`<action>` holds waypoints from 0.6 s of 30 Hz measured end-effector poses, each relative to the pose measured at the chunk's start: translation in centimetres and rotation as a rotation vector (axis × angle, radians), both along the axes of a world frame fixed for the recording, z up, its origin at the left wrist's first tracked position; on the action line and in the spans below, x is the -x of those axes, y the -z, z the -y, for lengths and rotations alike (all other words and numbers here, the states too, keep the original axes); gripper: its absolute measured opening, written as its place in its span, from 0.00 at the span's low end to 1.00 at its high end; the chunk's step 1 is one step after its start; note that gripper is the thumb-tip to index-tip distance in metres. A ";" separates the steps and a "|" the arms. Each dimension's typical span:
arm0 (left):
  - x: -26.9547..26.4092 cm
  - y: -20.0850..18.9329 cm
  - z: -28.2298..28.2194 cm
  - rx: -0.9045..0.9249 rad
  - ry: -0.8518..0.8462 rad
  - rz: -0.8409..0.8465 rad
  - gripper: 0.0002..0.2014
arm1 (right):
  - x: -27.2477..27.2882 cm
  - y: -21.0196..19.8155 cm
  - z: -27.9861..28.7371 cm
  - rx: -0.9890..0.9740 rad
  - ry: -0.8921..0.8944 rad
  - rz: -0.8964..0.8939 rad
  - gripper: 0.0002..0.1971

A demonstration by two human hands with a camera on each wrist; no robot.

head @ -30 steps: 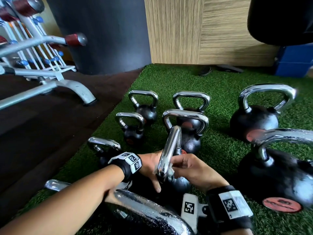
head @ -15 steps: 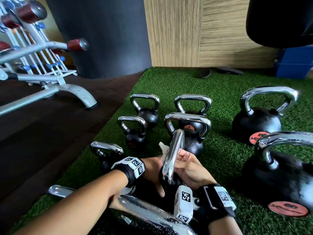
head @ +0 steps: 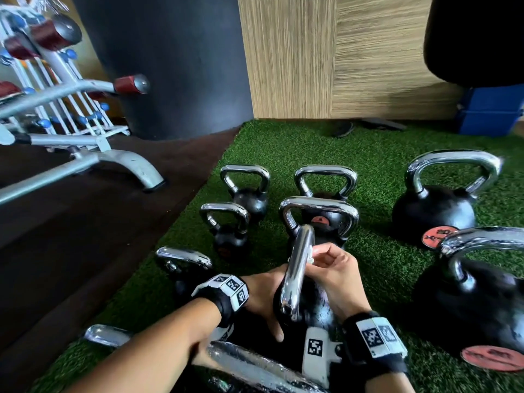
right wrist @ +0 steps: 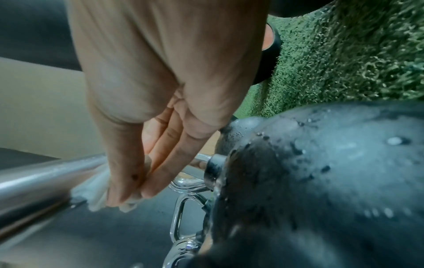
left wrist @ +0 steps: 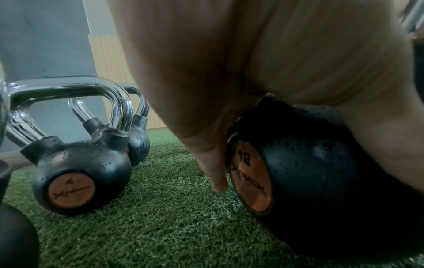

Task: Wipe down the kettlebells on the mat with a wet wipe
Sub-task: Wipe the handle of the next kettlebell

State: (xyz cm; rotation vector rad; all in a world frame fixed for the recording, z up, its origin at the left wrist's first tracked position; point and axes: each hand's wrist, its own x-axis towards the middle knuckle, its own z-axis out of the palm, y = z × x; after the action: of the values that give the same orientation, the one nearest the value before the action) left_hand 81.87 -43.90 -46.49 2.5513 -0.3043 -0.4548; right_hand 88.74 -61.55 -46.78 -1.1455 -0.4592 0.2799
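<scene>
On the green turf mat (head: 368, 171) a black 12 kg kettlebell (head: 314, 304) stands tilted, its chrome handle (head: 297, 268) pointing up and away. My left hand (head: 263, 296) cups the black ball, thumb pointing down; the left wrist view shows the palm (left wrist: 229, 72) over the ball (left wrist: 321, 181), beside the orange "12" label. My right hand (head: 337, 268) pinches a white wet wipe (head: 312, 251) against the handle's upper right side. In the right wrist view the fingers (right wrist: 142, 172) press the crumpled wipe (right wrist: 98, 192) onto the chrome bar (right wrist: 45, 177).
Several more kettlebells stand around: small ones (head: 226, 222) ahead left, a middle one (head: 320, 217) behind, large ones (head: 436, 202) right and another handle (head: 255, 370) under my forearms. A bench frame (head: 113, 163) and dumbbell rack stand on the dark floor at left. A wooden wall is behind.
My right hand has slid the wipe up the chrome handle, from near its base to its upper part. The left hand stays on the ball.
</scene>
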 end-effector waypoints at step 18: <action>0.5 -2.4 1.2 0.005 -0.037 -0.068 0.59 | -2.5 -2.9 -1.5 0.712 0.441 0.062 0.13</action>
State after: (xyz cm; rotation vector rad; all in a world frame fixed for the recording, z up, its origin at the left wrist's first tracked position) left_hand 81.39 -45.06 -44.06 2.5260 -0.2331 -0.5253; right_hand 91.27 -60.08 -43.87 -1.9165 -0.1416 0.0111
